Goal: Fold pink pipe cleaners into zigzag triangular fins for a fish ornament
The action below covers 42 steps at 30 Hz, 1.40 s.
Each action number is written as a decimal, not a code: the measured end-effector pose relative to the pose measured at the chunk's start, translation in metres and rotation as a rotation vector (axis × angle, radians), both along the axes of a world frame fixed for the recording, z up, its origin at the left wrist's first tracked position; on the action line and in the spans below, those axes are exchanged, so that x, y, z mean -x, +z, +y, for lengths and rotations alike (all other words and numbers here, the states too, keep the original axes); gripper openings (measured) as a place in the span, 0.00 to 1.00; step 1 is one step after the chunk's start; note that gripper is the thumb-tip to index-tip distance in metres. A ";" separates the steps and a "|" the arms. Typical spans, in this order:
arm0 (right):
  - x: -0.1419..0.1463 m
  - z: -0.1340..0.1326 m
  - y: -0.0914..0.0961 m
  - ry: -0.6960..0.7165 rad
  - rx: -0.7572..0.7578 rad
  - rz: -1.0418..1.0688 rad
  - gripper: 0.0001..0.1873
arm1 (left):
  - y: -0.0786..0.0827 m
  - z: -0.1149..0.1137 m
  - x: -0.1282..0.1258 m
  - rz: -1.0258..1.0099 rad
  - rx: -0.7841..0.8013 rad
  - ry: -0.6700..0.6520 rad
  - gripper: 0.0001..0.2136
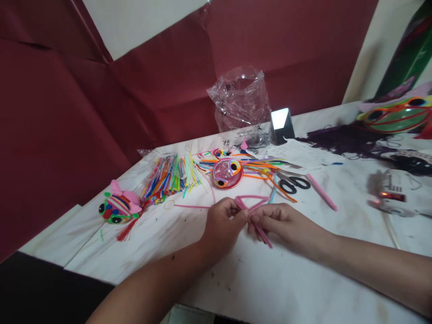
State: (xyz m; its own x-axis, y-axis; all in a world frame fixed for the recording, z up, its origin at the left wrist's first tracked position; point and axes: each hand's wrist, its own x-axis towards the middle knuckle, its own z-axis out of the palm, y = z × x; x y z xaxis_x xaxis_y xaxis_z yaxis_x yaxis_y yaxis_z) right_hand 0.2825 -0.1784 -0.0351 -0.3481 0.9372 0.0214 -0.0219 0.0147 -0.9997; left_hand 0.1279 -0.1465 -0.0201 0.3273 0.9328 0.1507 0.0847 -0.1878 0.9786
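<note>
Over the white marbled tabletop, my left hand (227, 221) and my right hand (272, 219) meet, both closed on a pink pipe cleaner (253, 198). It is bent into a triangular loop above the fingers, with its ends hanging below them. Just behind the hands lies a round clear piece with a red rim and two eyes (227, 174). To its right are black-handled scissors (293, 183), their blades partly covered. A single pink pipe cleaner (322, 192) lies further right. The fingertips partly hide the pinched part.
Bundled coloured pipe cleaners (168, 177) lie left of centre, near a finished-looking colourful animal head (119, 204). A clear plastic bag (241, 108) and a phone (282, 126) stand at the back. On the right are a glue gun (401, 193), dark purple strands (337, 137) and a green-faced craft piece (398, 118).
</note>
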 end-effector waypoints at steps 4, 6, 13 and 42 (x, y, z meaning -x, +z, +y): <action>-0.002 0.000 0.002 -0.048 -0.125 -0.030 0.14 | 0.003 0.004 -0.002 -0.253 0.252 -0.183 0.07; -0.002 -0.001 0.004 -0.068 -0.192 -0.051 0.12 | 0.004 0.005 -0.003 -0.324 0.344 -0.216 0.07; 0.001 -0.002 0.006 -0.118 -0.209 0.014 0.10 | 0.002 0.004 -0.003 -0.283 0.362 -0.262 0.09; -0.001 -0.002 0.005 0.035 -0.063 0.186 0.11 | 0.019 -0.007 0.011 -0.062 0.015 -0.326 0.04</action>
